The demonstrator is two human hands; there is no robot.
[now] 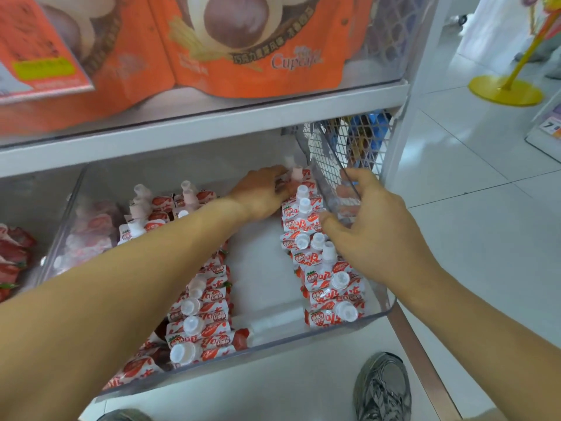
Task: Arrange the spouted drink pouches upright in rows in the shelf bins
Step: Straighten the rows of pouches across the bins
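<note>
A clear plastic shelf bin (349, 325) holds red-and-white strawberry drink pouches with white spout caps. One row (329, 287) runs along the right wall, another (200, 302) down the left half, with bare bin floor between them. My left hand (261, 194) reaches to the back of the right row and its fingers hold a rear pouch (296, 174) by the spout. My right hand (373, 226) grips the bin's clear right wall (331, 183) near the back, fingers curled over its top edge, thumb by the pouches.
Orange Cupcake snack bags (252, 50) fill the shelf above. A white mesh panel (361, 141) closes the shelf's right end. A neighbouring bin at left holds red pouches (12, 256). My shoe (384, 387) stands on the white tile floor; a yellow stand base (505, 92) is at right.
</note>
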